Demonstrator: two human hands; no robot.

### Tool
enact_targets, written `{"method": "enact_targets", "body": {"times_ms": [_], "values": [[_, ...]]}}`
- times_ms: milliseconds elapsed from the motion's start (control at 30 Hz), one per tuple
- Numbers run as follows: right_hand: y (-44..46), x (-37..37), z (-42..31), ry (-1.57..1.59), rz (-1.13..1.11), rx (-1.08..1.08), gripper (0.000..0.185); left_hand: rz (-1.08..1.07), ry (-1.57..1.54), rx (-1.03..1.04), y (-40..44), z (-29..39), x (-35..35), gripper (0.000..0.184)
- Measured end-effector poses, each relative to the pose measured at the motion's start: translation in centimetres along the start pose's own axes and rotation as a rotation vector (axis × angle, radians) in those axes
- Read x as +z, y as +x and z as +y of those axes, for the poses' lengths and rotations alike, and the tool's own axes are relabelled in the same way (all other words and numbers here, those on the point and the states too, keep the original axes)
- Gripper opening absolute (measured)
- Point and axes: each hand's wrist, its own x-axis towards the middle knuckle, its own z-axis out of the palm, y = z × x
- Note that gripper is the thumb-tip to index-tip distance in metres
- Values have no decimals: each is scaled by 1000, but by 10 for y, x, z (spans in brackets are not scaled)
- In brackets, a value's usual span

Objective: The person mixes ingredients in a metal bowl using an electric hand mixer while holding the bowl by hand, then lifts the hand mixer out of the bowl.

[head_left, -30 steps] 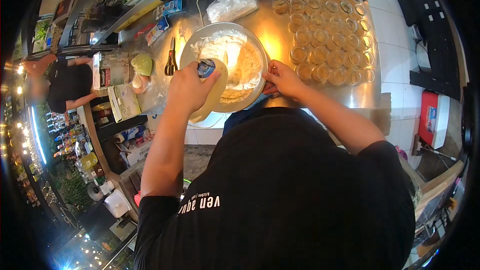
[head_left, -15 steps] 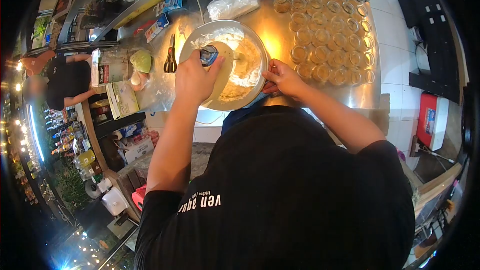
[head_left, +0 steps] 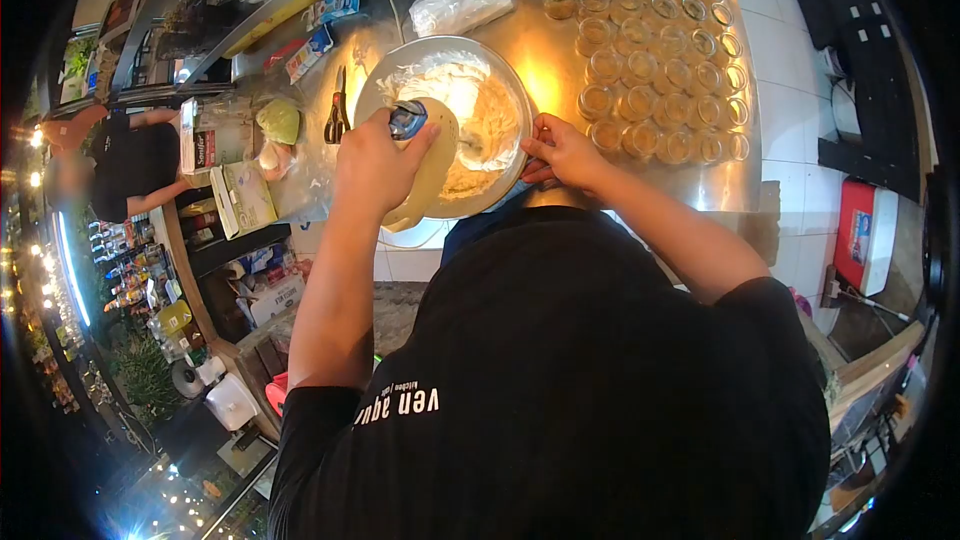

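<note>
Left grip (head_left: 380,162) grasps what seems a mixer (head_left: 432,162) over the bowl (head_left: 374,96), now drawn back toward the bowl's near-left rim, uncovering more mixture (head_left: 497,112); right grip (head_left: 562,152) holds the bowl's right rim.

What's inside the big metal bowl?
The bowl holds a creamy mixture, white toward the far side and tan toward the right. The mixer in the left hand covers its near-left part, so what lies there is hidden.
</note>
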Motion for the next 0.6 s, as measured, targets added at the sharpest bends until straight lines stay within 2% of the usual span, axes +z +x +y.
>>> {"method": "enact_targets", "body": {"times_ms": [233, 433, 600], "values": [[0, 0, 0, 11, 4, 2, 23, -30, 10, -76, -6, 6, -1, 60], [2, -2, 2, 9, -8, 2, 24, 1, 1, 19, -9, -1, 2, 58], [1, -3, 2, 11, -19, -7, 24, -49, 33, -28, -12, -3, -2, 61]]}}
